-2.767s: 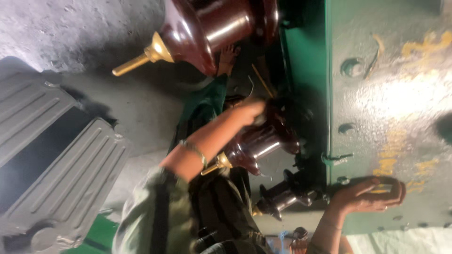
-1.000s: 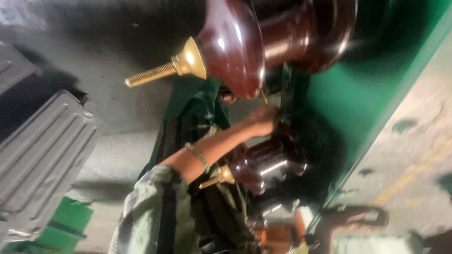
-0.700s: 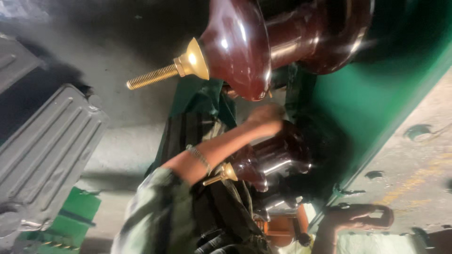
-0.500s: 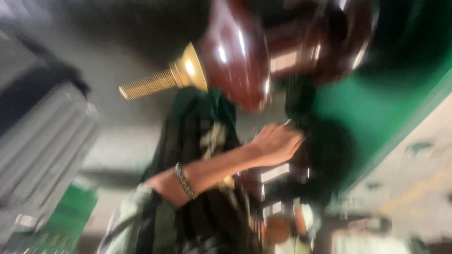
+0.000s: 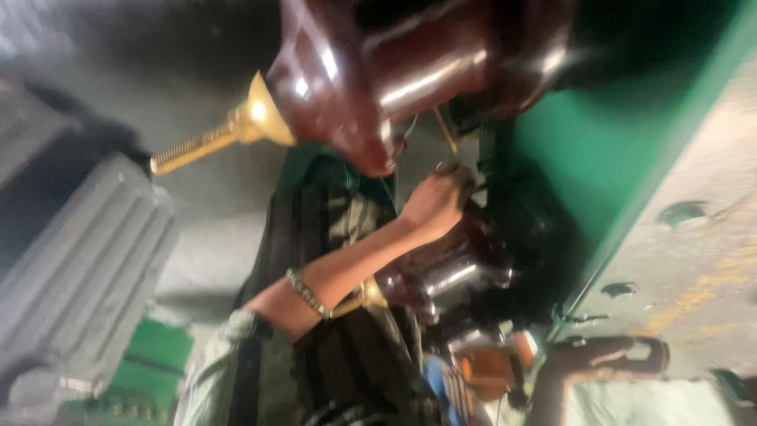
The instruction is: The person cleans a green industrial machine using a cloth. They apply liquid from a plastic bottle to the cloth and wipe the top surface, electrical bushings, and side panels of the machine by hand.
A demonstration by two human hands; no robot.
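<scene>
Your two bare hands, reaching away from you, image blurred.

Your left hand [image 5: 436, 201] is raised on an extended forearm, fingers curled into a loose fist, knuckles up; a beaded metal bracelet [image 5: 306, 293] circles that wrist above a pale green sleeve [image 5: 229, 371]. Your right hand [image 5: 603, 356] lies lower, fingers stretched flat; grip unclear through blur.
</scene>
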